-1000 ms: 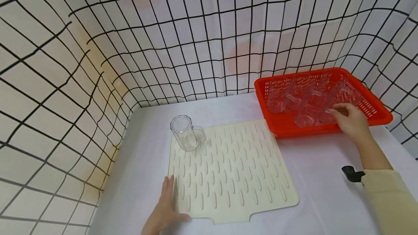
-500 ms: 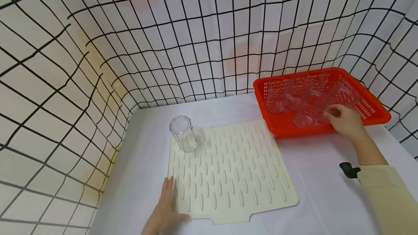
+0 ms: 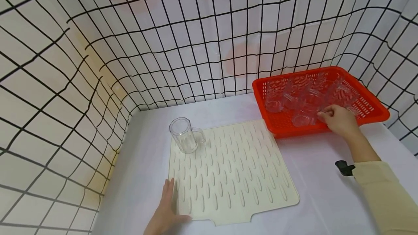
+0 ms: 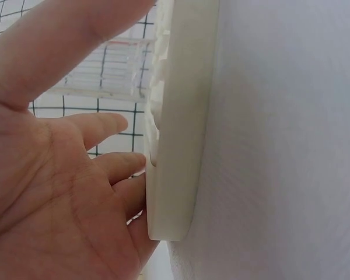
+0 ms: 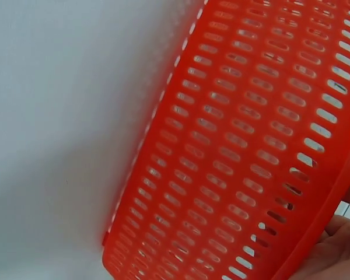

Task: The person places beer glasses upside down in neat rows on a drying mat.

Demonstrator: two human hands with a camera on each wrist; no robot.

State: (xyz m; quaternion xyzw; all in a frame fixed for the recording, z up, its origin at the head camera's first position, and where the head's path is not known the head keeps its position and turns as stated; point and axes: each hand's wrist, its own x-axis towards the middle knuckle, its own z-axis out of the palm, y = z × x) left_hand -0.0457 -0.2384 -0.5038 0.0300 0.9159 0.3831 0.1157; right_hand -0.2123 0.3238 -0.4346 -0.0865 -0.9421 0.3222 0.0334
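Note:
In the head view my right hand (image 3: pixel 341 120) reaches over the front rim of a red plastic basket (image 3: pixel 284 132). Its curled fingers pinch part of a clear glass mug (image 3: pixel 302 119) lying inside; the exact grip is too small to make out. The right wrist view shows mostly the basket's slotted wall (image 5: pixel 221 140), with part of the hand at the lower right. My left hand (image 3: pixel 166 209) rests with extended fingers against the left edge of a cream ridged mat (image 3: pixel 232 177). Another clear glass mug (image 3: pixel 185 137) stands at the mat's back left corner, handle to the right.
Several more clear glass mugs (image 3: pixel 275 100) lie in the basket, close together and hard to separate by eye. A black wire grid (image 3: pixel 212 46) encloses the table at the back and sides. White cloth (image 3: pixel 143 144) covers the table.
My right hand has shifted left along the basket's front side, its fingers still curled among the mugs. The left hand, the mat and the standing mug stay put.

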